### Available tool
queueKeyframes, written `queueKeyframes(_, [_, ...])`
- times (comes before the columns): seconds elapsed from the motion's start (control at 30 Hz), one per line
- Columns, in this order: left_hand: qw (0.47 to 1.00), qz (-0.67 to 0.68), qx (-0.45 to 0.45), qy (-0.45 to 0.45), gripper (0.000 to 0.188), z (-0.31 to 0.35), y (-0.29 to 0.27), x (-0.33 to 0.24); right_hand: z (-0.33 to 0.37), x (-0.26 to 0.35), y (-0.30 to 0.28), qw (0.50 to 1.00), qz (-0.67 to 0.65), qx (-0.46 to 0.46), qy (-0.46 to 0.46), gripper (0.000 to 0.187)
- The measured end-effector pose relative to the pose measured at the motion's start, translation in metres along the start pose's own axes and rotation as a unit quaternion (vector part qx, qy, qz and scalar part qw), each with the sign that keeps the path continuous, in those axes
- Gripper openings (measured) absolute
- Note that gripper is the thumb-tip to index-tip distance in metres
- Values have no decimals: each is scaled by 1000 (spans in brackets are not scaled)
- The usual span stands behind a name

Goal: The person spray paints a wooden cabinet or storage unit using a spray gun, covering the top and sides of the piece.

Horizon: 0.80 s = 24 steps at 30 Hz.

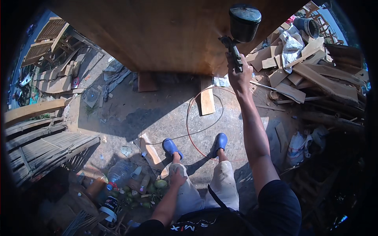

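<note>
My right hand point(241, 74) is raised at the upper right, its fingers wrapped round the handle of a spray gun point(233, 51). A dark, lidded paint cup point(245, 24) sits on top of the gun. The gun's nozzle points left, close to a large brown wooden panel point(169, 37) that fills the top of the view. Against the pale shorts on my left thigh rests my left hand point(179, 177), with nothing visible in it and its fingers lying loosely flat.
A thin red hose point(189, 122) loops over the concrete ground by my blue clogs point(170, 146). One plank point(207, 96) lies below the panel. Scrap wood point(327, 80) is heaped at right; a slatted bamboo bench point(51, 147) stands left. Bottles and a large clear jug point(119, 172) clutter the lower left.
</note>
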<state>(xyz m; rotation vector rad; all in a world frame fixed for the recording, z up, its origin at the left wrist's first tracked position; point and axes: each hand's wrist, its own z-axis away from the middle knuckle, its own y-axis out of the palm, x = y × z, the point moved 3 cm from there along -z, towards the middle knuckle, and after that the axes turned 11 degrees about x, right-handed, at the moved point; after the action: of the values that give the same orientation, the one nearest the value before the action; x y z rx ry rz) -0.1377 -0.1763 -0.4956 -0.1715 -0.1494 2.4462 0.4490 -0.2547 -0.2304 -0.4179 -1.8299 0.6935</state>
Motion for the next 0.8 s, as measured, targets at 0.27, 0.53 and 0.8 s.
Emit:
queueKeyframes(0.27, [994,42,-101,6,86,4,19,0,60,-140,120,999,7,16,38,18])
queueKeyframes(0.53, [987,82,-133,44,76,9,6,10,118,-267,231,998,26,3,53,20])
queueKeyframes(0.8, [979,95,-169,63,73,13,-21,17,160,-359,331,992,38,63,102,37])
